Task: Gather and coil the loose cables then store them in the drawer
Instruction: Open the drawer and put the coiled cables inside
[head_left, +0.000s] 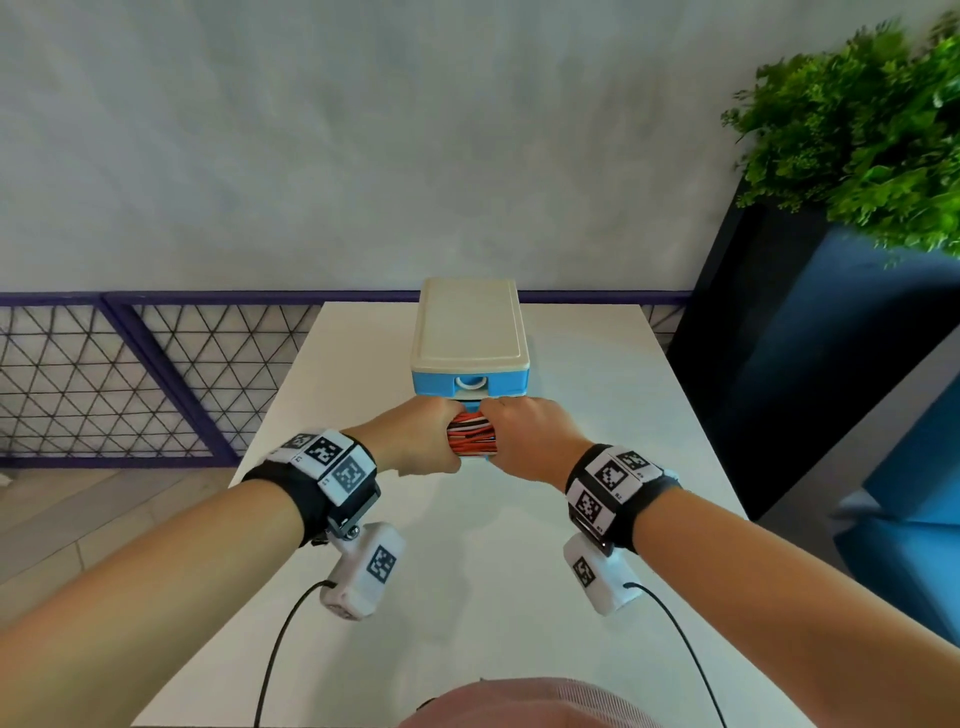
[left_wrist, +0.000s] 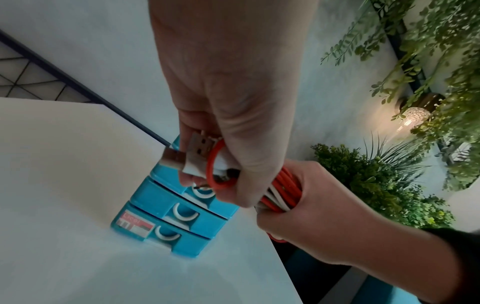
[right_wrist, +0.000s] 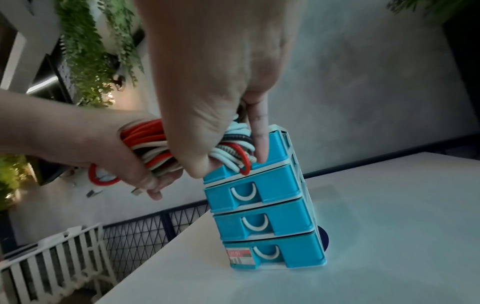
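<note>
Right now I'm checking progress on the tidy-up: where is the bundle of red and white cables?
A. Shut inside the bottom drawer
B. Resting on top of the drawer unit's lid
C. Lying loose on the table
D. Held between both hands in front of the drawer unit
D: the cable bundle is gripped by the left hand and right hand just in front of the blue drawer unit; every drawer front in view looks closed.

A bundle of coiled orange, white and black cables (head_left: 471, 440), with a USB plug (left_wrist: 193, 153) sticking out, is held just in front of a small blue drawer unit (right_wrist: 262, 207) standing on the white worktop (head_left: 571, 519), all visible drawers closed.
</note>
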